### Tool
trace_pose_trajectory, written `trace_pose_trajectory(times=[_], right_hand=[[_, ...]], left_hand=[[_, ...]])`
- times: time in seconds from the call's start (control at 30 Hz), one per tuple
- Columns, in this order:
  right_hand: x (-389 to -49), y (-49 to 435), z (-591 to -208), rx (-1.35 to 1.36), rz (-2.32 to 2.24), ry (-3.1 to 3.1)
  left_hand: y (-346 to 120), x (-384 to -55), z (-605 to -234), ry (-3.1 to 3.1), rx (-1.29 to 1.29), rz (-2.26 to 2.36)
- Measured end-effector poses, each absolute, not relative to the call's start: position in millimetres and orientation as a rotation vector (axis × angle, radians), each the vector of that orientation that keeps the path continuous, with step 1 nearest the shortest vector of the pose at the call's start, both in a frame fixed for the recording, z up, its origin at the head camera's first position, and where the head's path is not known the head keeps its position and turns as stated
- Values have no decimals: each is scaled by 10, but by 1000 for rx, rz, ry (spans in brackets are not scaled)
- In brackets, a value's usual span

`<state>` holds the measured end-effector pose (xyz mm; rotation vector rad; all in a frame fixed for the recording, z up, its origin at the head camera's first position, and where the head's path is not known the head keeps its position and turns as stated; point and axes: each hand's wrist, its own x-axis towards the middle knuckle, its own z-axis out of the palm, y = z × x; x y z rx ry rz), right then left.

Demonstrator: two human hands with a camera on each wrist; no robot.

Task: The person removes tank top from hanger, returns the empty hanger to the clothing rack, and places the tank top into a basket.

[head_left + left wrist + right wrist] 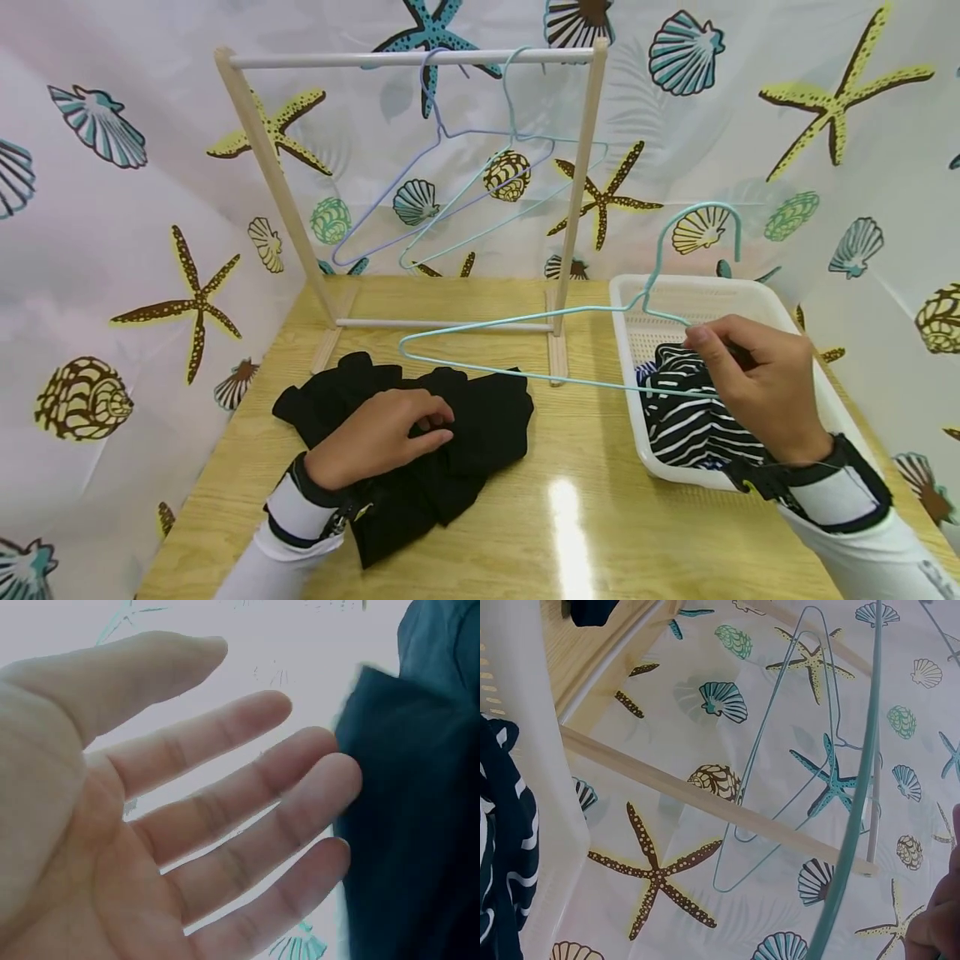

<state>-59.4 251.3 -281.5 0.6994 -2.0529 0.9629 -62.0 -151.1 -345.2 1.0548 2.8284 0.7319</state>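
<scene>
In the head view my right hand (pixel 765 383) pinches one end of a light teal clothes hanger (pixel 525 317), holding it up in front of the white basket. Its hook points upward and its long bars stretch left, over the table. My left hand (pixel 390 433) is above a crumpled black garment (pixel 480 425) on the table, fingers relaxed and holding nothing. The left wrist view shows that palm with the fingers spread loosely, dark cloth (pixel 412 802) just past the fingertips. Along the right wrist view runs a bar of the teal hanger (pixel 856 802), with part of my right hand (pixel 937 915) at the edge.
A wooden rack (pixel 585 167) with a white top rail stands at the back. On it hang a purple hanger (pixel 390 187) and a second teal hanger (pixel 457 208). The white basket (pixel 626 367) at right contains black-and-white striped clothing (pixel 682 425). A patterned curtain (pixel 172 167) encloses the table.
</scene>
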Motion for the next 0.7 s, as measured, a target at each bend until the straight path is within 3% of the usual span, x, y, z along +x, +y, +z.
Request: trace_pose_trajectory(times=[0.33,0.7], right_hand=[[-631,2478,-2791,740,944,-2052],[-775,2161,-2792,969,976,-2022]], left_hand=[[-1926,-574,-3025,3112,834,954],[-1660,-469,-2756,3091,1319,1249]])
